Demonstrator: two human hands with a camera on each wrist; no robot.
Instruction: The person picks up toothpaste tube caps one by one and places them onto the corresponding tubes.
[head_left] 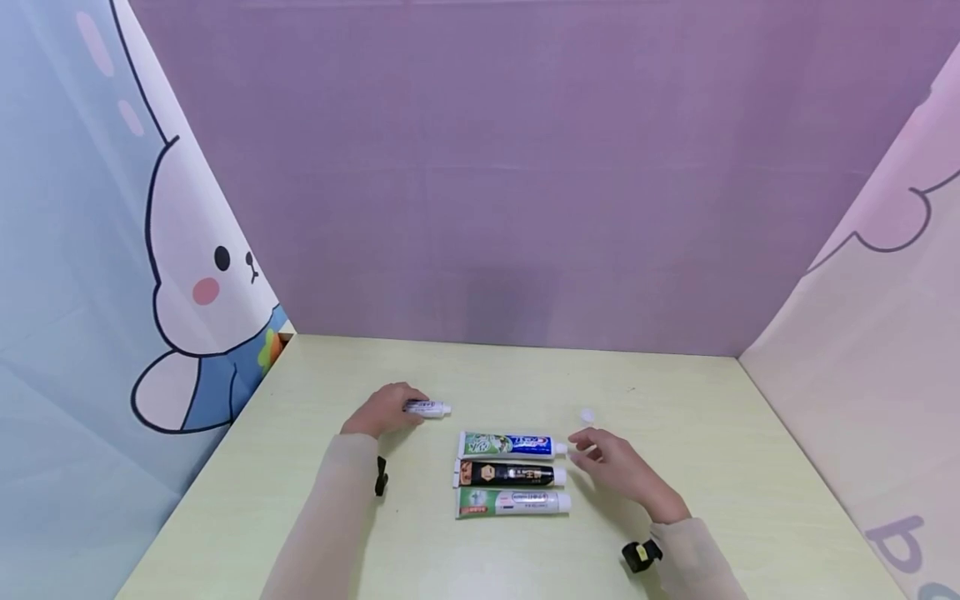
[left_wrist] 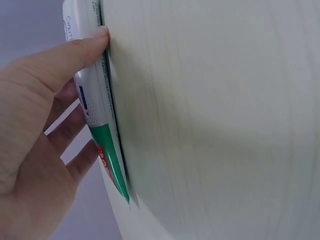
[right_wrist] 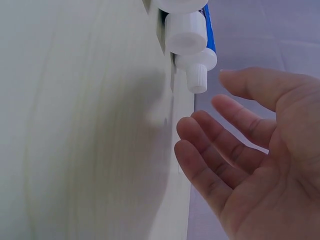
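My left hand (head_left: 385,412) grips a white toothpaste tube (head_left: 429,408) by its sides, thumb on one edge and fingers on the other. In the left wrist view, this tube's green end (left_wrist: 107,145) lies close along the table. Three more tubes are lined up in front: a green and blue toothpaste tube (head_left: 510,446), a black one (head_left: 517,475) and a green and white one (head_left: 513,503). All their caps point right. Beside the caps, my right hand (head_left: 618,471) hangs with loosely bent fingers and holds nothing. A narrow ribbed cap (right_wrist: 199,77) is nearest its fingertips.
A small white round piece (head_left: 587,415) lies on the table beyond my right hand. The pale wooden table (head_left: 750,467) ends at a purple cloth (head_left: 510,167) at the back. Printed cloths hang along the left and right sides.
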